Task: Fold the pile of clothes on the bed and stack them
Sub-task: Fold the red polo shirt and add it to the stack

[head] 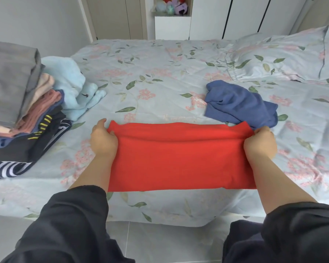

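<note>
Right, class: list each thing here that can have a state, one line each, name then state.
red cloth, partly folded on the bed, gripped at both ends
left hand, grips the cloth's left end
right hand, grips its right end
blue garment, crumpled, unfolded
stack of clothes, folded
pale blue fabric, crumpled

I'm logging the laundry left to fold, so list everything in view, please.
bed: one, pale-blue floral sheet
red cloth: one, red, bed's near edge, held at both ends
blue garment: one, dark blue, crumpled on bed, right
stack of folded clothes: one, grey, pink, black, far left
fluffy garment: one, light blue, left, beside the stack
pillow: one, floral, far right
plush toys: several, mixed colours, wall niche
left hand: one, gripping red cloth's left end
right hand: one, gripping its right end
</note>
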Demonstrator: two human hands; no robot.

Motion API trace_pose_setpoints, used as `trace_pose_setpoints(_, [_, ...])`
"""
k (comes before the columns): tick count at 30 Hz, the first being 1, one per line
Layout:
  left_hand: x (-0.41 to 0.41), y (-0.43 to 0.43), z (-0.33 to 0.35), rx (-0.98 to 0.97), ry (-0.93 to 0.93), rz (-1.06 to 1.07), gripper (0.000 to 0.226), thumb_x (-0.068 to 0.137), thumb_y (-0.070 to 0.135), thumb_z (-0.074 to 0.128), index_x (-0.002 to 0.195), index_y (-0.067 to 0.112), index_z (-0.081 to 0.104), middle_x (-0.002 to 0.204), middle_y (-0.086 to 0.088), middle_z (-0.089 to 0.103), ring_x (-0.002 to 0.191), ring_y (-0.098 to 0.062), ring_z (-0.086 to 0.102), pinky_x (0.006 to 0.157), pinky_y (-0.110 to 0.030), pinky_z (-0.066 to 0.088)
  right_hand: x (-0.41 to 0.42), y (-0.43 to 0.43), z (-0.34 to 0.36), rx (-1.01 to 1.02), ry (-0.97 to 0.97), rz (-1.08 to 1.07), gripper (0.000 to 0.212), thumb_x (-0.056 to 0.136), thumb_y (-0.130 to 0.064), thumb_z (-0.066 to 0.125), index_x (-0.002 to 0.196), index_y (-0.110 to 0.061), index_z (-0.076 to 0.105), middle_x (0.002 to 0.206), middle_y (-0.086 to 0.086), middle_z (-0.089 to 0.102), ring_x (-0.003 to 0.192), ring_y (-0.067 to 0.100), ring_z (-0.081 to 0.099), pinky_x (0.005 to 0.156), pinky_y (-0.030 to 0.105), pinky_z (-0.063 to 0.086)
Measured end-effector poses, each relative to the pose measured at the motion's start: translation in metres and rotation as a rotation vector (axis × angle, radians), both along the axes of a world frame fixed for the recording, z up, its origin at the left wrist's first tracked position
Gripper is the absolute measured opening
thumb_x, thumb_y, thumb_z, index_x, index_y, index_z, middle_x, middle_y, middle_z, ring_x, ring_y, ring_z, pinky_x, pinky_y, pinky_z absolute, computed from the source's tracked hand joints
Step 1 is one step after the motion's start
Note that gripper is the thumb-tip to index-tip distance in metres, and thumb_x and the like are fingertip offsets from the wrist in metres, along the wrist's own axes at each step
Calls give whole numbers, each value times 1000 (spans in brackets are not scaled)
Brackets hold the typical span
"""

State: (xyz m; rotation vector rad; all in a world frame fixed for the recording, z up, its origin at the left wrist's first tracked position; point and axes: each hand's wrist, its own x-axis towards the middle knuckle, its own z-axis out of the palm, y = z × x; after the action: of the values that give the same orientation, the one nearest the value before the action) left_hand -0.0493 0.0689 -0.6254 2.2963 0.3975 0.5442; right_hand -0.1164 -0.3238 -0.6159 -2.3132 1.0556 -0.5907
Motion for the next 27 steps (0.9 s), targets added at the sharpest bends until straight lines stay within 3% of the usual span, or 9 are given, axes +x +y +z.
trace_pose_setpoints(2, [-3,-7,2,212,52,-48,62,85,2,52,144,13,36,129,-18,46,114,-37,47,84,-45,42,2,6,5,-101,142,64,31,83,-4,51,114,-1,47,125,23,45,114,44,48,91,48,41])
trace_pose_setpoints(4, [-3,-19,10,389,-38,-139,64,84,5,56,144,12,36,132,-17,45,116,-37,42,90,-48,40,7,18,10,-274,128,166,34,84,-6,51,118,-1,47,126,23,43,117,42,42,94,49,36])
trace_pose_setpoints(6, [0,-35,17,430,-61,-260,53,88,15,56,140,12,45,133,-15,51,121,-35,42,98,-45,37,16,36,13,-355,57,345,39,86,-6,50,125,-4,50,128,21,46,116,41,41,95,48,34])
trace_pose_setpoints(10, [1,-63,12,482,211,-514,44,96,30,51,139,21,47,139,-6,51,131,-26,37,107,-39,31,30,69,10,-330,101,691,39,92,-14,53,131,-10,55,129,15,54,118,36,44,100,41,34])
trace_pose_setpoints(14, [4,-72,10,566,168,-457,34,91,24,60,125,22,59,124,-4,55,121,-25,41,98,-39,33,35,78,7,-422,159,700,28,89,-14,58,116,-12,64,113,13,59,108,32,50,89,40,41])
trace_pose_setpoints(18, [4,-77,16,556,-35,-365,16,84,15,66,98,15,72,100,-8,57,102,-29,48,80,-37,39,39,84,8,-443,28,610,16,87,-7,52,92,-5,67,98,15,60,91,36,57,69,38,44])
trace_pose_setpoints(20, [0,-80,19,453,-125,-260,14,84,12,62,94,11,72,92,-10,57,91,-30,53,70,-38,42,39,88,8,-440,-86,470,17,90,-11,48,87,-3,63,89,17,63,78,39,60,58,35,37])
trace_pose_setpoints(23, [-4,-88,20,427,-23,-232,25,90,14,52,111,15,65,101,-8,62,91,-30,60,69,-37,44,37,92,7,-394,-99,392,17,92,-12,46,97,-5,60,85,19,66,79,40,62,59,34,33])
trace_pose_setpoints(27, [-12,-105,14,541,112,-342,52,91,14,47,142,17,39,126,-6,55,115,-28,51,87,-38,43,31,106,8,-380,36,518,38,91,-11,45,130,-8,47,100,18,66,94,37,60,66,35,35])
